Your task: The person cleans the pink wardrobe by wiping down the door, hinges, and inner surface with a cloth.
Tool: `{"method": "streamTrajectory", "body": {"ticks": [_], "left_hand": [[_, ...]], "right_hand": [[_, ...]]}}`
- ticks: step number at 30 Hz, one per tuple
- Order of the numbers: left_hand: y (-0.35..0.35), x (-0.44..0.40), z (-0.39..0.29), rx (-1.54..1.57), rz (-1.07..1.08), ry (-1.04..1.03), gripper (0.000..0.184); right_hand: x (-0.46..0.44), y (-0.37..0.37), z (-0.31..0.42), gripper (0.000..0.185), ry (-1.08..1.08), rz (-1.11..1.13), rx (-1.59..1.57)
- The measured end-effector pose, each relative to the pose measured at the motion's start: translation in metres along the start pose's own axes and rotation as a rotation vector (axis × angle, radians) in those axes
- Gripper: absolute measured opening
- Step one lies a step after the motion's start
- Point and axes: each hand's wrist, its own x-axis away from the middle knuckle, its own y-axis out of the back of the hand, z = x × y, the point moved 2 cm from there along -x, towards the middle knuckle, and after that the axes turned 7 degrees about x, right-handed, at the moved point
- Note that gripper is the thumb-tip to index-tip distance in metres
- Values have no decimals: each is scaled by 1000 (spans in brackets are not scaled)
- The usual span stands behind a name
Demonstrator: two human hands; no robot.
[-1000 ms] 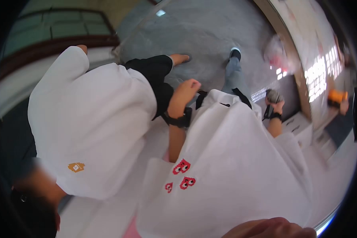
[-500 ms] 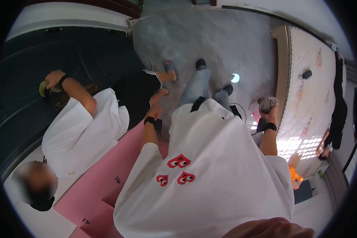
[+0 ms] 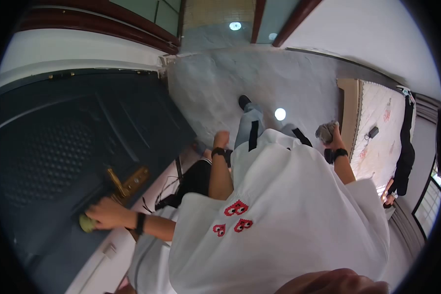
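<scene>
My right hand (image 3: 334, 139) is closed around a crumpled grey cloth (image 3: 324, 132), out to the right of my white shirt. Black bands circle both of my wrists. On the left, my left hand (image 3: 221, 139) hangs in front of my body with its fingers curled in and nothing visible in them. Beyond it, at the lower left, a co-worker's hand presses a green cloth (image 3: 87, 223) against the dark door (image 3: 44, 112), just below the brass handle (image 3: 127, 183).
The co-worker, in a white shirt (image 3: 154, 255), is close on my left, partly hidden by me. A bed (image 3: 377, 132) with a small black object (image 3: 373, 132) stands to the right. Ahead, grey floor (image 3: 206, 78) leads to a doorway with red-brown frames (image 3: 299, 19).
My view has turned and moved forward towards the doorway. The co-worker and the door now appear lower at the left. The grey cloth remains in my right hand.
</scene>
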Motion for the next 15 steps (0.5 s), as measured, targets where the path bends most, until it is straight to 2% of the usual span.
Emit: {"method": "streamTrajectory", "body": {"ticks": [1, 2, 3, 4, 5, 6, 7, 8, 9, 10, 11, 12, 13, 14, 15], "left_hand": [[14, -50, 6, -381, -425, -472, 31], [55, -35, -43, -153, -476, -391, 30], [101, -11, -102, 86, -543, -328, 29], [126, 1, -123, 74, -535, -329, 29], [154, 4, -146, 270, -484, -397, 29], [178, -5, -166, 471, -427, -469, 29], [195, -15, -171, 470, -423, -485, 29], [207, -24, -166, 519, -369, -374, 34], [216, -36, -156, 566, -314, -262, 39], [218, -62, -129, 263, -410, -398, 40], [213, -92, -92, -43, -503, -523, 40], [213, -111, -65, -261, -331, -442, 40], [207, -123, -33, -269, -198, -327, 38], [220, -92, -50, -208, -215, -217, 28], [205, -130, -3, -443, -170, -300, 30]], "right_hand": [[-9, -29, 16, 47, 119, 53, 22], [-33, -54, 27, 46, 231, 105, 40], [-75, -76, 42, 49, 343, 303, 125], [-50, -121, 63, 58, 371, 185, 289], [-37, -158, 84, 73, 364, 52, 485], [-38, -205, 99, 81, 497, -12, 482], [-15, -251, 117, 79, 599, -7, 605], [-28, -288, 134, 75, 645, -27, 701], [9, -333, 149, 75, 736, -30, 817], [-11, -369, 165, 78, 815, 88, 949], [31, -411, 178, 82, 870, -90, 1148], [44, -447, 187, 85, 913, -63, 1197], [50, -483, 200, 89, 960, -31, 1242], [46, -516, 211, 91, 957, -11, 1294], [41, -547, 225, 93, 953, 4, 1345]]}}
